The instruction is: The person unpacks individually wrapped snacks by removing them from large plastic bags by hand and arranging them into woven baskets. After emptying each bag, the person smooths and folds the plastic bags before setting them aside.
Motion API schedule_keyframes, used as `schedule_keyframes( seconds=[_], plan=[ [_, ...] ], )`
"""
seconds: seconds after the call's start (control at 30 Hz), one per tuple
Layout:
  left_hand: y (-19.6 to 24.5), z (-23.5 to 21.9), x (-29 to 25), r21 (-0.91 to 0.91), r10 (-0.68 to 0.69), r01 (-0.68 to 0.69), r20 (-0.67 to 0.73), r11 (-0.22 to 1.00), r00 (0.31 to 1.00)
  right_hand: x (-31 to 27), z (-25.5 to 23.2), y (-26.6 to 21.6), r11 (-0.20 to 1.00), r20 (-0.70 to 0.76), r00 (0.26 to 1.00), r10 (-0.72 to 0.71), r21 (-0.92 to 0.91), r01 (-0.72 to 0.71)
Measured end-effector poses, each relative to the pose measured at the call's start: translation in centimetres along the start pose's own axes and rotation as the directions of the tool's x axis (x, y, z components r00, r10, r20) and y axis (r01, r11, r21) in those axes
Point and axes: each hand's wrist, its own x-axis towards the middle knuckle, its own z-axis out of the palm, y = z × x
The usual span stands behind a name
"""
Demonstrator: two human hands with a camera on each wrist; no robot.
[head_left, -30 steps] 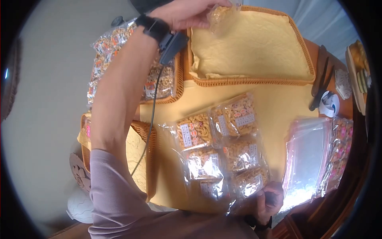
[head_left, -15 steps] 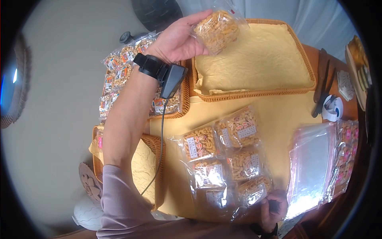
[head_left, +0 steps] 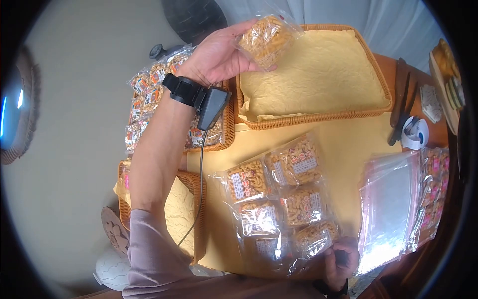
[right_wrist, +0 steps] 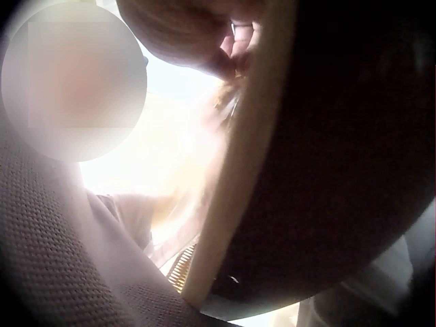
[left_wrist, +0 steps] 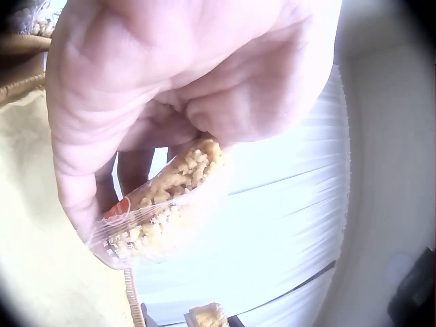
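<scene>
In the head view, my left hand [head_left: 219,55] grips a clear packet of golden fried snack pieces [head_left: 269,42], raised at the left side of a paper-lined wicker basket [head_left: 313,118]. The left wrist view shows the fingers curled round this snack packet [left_wrist: 170,197], part of a red mark showing. My right hand [head_left: 342,256] is low at the near right corner of a large clear plastic bag [head_left: 334,212], fingers curled at its edge. Several labelled snack packets [head_left: 303,204] lie in two columns inside that bag. Table edge and glare partly hide the right hand [right_wrist: 197,30] in its wrist view.
Flat clear bags [head_left: 391,199] are stacked at the right, beside pink-marked packets [head_left: 433,192]. Scissors [head_left: 402,99] and a tape roll [head_left: 415,133] lie on the far right. A basket of orange-labelled packets [head_left: 149,94] and a smaller lined basket [head_left: 181,214] stand left.
My left hand has drawn back from the far basket's top edge with the snack packet, which shows more fully now. The head view has shifted slightly; my right hand stays at the bag's corner.
</scene>
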Motion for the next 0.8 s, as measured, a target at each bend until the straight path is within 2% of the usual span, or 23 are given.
schedule_keyframes(
  seconds=[0.13,0.23,0.33,0.4,0.43,0.5,0.53,0.6,0.63,0.7,0.73,0.8],
  plan=[
    [-0.2,-0.2,0.0,-0.014,0.0,0.0,0.039,1.0,0.999,-0.1,0.0,0.1,1.0,-0.003,1.0,-0.01,-0.021,0.01],
    [-0.3,0.7,-0.7,-0.031,0.004,-0.004,-0.002,1.0,1.0,0.0,0.0,0.0,1.0,-0.001,1.0,-0.012,-0.019,0.012],
    [-0.4,1.4,-1.1,0.043,0.034,-0.032,-0.038,0.999,0.999,-0.1,-0.1,0.3,1.0,-0.002,1.0,0.002,-0.003,-0.002],
    [-0.4,2.1,-1.3,0.161,0.068,-0.044,-0.148,0.986,0.987,-0.1,-0.1,0.3,1.0,-0.001,1.0,-0.011,-0.016,0.011],
    [-0.4,1.8,-1.3,0.161,0.068,-0.044,-0.147,0.986,0.987,-0.1,-0.1,0.3,0.999,0.003,1.0,-0.023,-0.028,0.023],
    [-0.7,0.9,-1.3,0.448,0.114,-0.006,-0.214,0.894,0.97,-0.2,0.0,0.3,1.0,-0.006,1.0,-0.012,-0.016,0.012],
    [-1.1,1.0,-1.3,0.448,0.113,-0.005,-0.214,0.894,0.97,-0.2,0.1,0.3,1.0,-0.013,1.0,-0.001,-0.003,0.001],
    [-1.8,1.5,-1.1,0.411,0.249,-0.139,-0.228,0.901,0.941,-0.3,0.2,0.4,1.0,-0.016,1.0,0.011,0.024,-0.011],
    [-2.1,1.1,-0.9,0.411,0.248,-0.138,-0.228,0.901,0.942,-0.4,0.2,0.5,0.999,-0.018,1.0,0.023,0.05,-0.022],
    [-2.1,1.0,-0.7,0.62,0.432,-0.275,-0.114,0.734,0.895,-0.4,0.1,0.5,0.999,-0.012,1.0,0.017,0.046,-0.016],
    [-1.7,1.4,-1.1,0.62,0.432,-0.276,-0.114,0.734,0.894,-0.3,0.1,0.6,0.999,-0.007,1.0,0.009,0.042,-0.009],
    [-0.8,2.7,-2.1,0.669,0.29,-0.017,-0.298,0.743,0.909,0.0,0.0,0.3,1.0,0.007,1.0,-0.011,0.029,0.01]
  ],
)
